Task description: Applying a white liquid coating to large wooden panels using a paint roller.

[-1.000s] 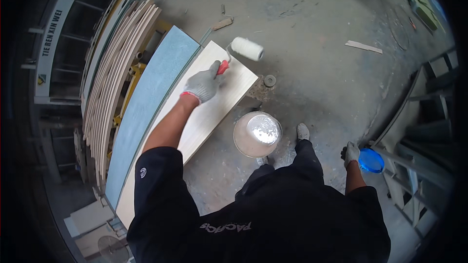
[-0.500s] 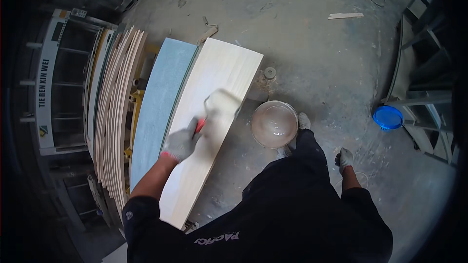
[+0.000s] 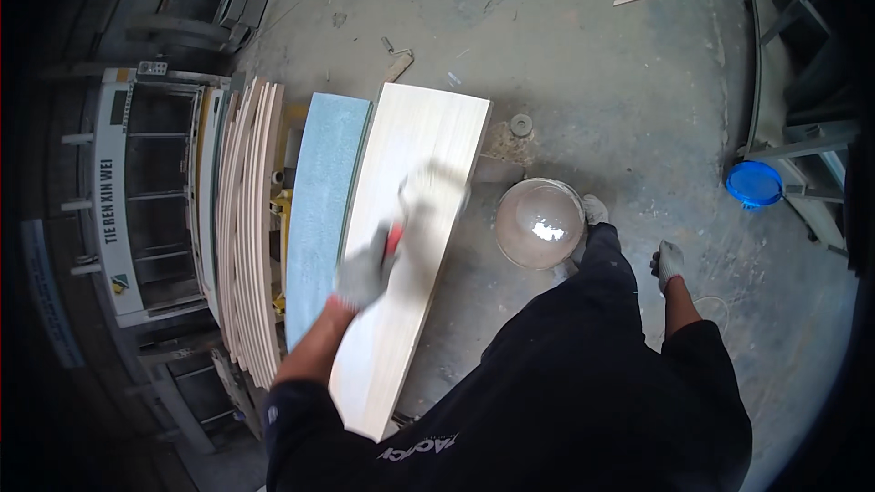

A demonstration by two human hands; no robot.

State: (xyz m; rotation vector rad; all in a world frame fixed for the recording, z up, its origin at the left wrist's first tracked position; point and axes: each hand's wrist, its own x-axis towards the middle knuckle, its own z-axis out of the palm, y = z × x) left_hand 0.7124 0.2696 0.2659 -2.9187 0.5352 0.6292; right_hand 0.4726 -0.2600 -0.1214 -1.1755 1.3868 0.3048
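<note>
In my gloved left hand (image 3: 365, 271) I grip the red handle of a paint roller (image 3: 436, 189). Its pale sleeve is blurred by motion and lies across a long light-wood board (image 3: 415, 128). A whiter, wet-looking area covers part of the board's left side. To the right of the board stands a round bucket (image 3: 540, 223) of pale liquid, close to my foot. My right hand (image 3: 670, 260), also gloved, hangs low beside my leg with its fingers curled in, and I see nothing held in it.
A light-blue board (image 3: 330, 155) lies along the left of the wood board. Beyond it stands a stack of thin boards (image 3: 251, 237) near a white metal frame (image 3: 118, 200). Another roller (image 3: 398, 64) lies on the floor ahead. A blue lid (image 3: 755, 184) is beside a metal rack at right.
My view has turned a little, so the boards and bucket sit differently in it. My left hand and the roller have shifted slightly over the board, with the grip kept. My right hand stays low.
</note>
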